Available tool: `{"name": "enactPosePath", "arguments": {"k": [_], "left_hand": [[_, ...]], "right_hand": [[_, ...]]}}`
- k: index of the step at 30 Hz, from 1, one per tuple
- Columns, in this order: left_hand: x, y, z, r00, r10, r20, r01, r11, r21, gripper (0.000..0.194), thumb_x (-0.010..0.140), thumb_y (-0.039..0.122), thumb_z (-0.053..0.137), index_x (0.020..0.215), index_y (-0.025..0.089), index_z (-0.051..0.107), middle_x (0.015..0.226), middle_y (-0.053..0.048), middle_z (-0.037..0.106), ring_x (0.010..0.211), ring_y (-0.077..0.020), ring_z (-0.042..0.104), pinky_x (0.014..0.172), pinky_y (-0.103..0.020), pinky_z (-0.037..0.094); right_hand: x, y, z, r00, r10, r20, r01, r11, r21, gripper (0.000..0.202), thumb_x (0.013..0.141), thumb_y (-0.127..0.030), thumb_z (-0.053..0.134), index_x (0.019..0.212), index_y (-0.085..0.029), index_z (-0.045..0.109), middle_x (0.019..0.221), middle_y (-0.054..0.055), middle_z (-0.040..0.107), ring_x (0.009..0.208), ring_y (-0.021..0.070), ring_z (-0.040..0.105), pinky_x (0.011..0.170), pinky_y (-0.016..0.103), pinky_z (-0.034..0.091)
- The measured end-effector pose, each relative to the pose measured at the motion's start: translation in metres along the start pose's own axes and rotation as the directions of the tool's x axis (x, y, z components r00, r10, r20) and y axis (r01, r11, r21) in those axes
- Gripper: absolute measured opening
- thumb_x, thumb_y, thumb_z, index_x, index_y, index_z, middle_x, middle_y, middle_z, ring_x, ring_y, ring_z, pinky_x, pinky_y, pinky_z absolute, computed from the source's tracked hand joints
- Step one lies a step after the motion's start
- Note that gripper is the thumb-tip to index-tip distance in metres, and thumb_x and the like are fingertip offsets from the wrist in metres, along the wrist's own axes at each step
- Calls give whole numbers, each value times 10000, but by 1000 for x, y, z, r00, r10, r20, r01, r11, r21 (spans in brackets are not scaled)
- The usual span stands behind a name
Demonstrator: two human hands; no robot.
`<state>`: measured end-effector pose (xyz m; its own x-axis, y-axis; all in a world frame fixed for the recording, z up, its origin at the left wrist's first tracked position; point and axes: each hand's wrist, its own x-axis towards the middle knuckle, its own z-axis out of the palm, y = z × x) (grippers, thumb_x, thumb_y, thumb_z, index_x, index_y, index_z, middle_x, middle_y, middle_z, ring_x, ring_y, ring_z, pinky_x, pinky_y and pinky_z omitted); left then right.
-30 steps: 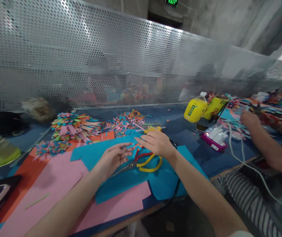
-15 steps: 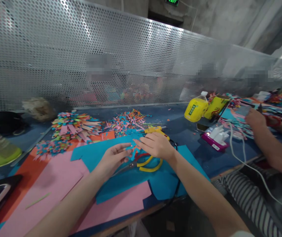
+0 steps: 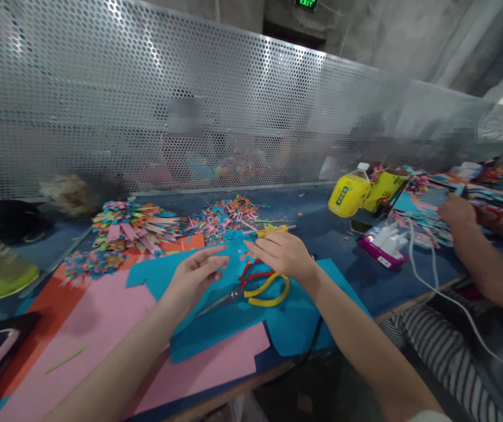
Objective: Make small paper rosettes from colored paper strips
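My left hand (image 3: 196, 275) hovers over a blue paper sheet (image 3: 207, 337), fingers loosely stretched and apart, nothing visible between them. Just right of it, my right hand (image 3: 284, 255) has its fingers bent down over a small orange and blue paper piece (image 3: 248, 256), which seems pinched at its fingertips; the thumb is hidden. Below the right hand lie scissors (image 3: 267, 299) with red and yellow handles, blades pointing left. Behind that hand is a yellow tool (image 3: 273, 230) resembling a glue gun, partly covered.
Paper scraps (image 3: 229, 217) are heaped behind the hands. A spiky folded-paper piece (image 3: 135, 225) stands left, pink sheets (image 3: 97, 316) nearer. A yellow bottle (image 3: 349, 193) and tissue pack (image 3: 383, 249) sit right, with a white cable (image 3: 435, 266). A co-worker's hand (image 3: 456, 211) works far right.
My left hand has drawn back left, away from the small paper piece. My right hand has shifted slightly, and more of the scissors shows.
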<state>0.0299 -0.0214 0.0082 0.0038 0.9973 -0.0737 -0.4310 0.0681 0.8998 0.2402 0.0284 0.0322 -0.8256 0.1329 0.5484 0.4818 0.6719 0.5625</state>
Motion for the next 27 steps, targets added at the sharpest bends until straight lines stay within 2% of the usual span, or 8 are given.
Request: {"name": "enactPosePath", "arguments": {"k": [7, 10, 13, 15, 21, 27], "left_hand": [[-2, 11, -3, 995, 90, -32, -92, 994, -54, 298, 581, 198, 754, 869, 167, 689, 695, -32, 674, 628, -96, 579, 523, -173, 441], [-1, 11, -3, 992, 119, -48, -116, 992, 47, 300, 592, 223, 747, 877, 155, 682, 721, -46, 683, 666, -116, 596, 541, -183, 444], [-3, 7, 1, 997, 73, -23, -67, 978, 196, 399, 600, 258, 741, 966, 127, 652, 767, -80, 693, 675, -139, 610, 531, -197, 438], [-5, 4, 6, 1000, 12, 7, -13, 976, 218, 503, 593, 265, 744, 1057, 125, 608, 786, -89, 693, 682, -152, 616, 519, -203, 432], [-11, 0, 15, 995, -89, 34, 86, 994, 66, 639, 570, 200, 761, 1161, 128, 530, 706, -45, 664, 604, -117, 581, 501, -194, 415], [-12, -1, 16, 993, -102, 56, 101, 995, 25, 671, 567, 178, 761, 1190, 134, 513, 604, 6, 613, 567, -90, 547, 505, -182, 420]], "right_hand": [[-1, 1, -1, 1000, 4, 9, -4, 1000, -23, 274, 901, -152, 388, 1114, -125, 560, 812, 52, 637, 722, 133, 493, 619, 274, 342], [0, 0, -3, 1000, 20, 18, -19, 1000, -21, 283, 906, -157, 376, 1123, -138, 557, 811, 49, 637, 713, 128, 489, 605, 273, 335], [1, -1, -5, 1000, 25, 12, -25, 999, -21, 278, 899, -161, 395, 1121, -142, 561, 787, 37, 634, 694, 128, 481, 585, 273, 326], [1, -2, -5, 1000, 24, 4, -24, 1000, -15, 275, 894, -164, 406, 1120, -147, 562, 770, 30, 629, 679, 126, 474, 574, 273, 319], [1, -5, -4, 1000, 6, 1, -6, 999, 37, 299, 899, -165, 389, 1162, -161, 531, 795, 35, 623, 685, 118, 483, 560, 266, 316], [2, -7, -3, 999, -38, -17, 38, 999, -13, 273, 898, -175, 394, 1123, -159, 548, 815, 41, 633, 694, 115, 502, 550, 262, 331]]}}
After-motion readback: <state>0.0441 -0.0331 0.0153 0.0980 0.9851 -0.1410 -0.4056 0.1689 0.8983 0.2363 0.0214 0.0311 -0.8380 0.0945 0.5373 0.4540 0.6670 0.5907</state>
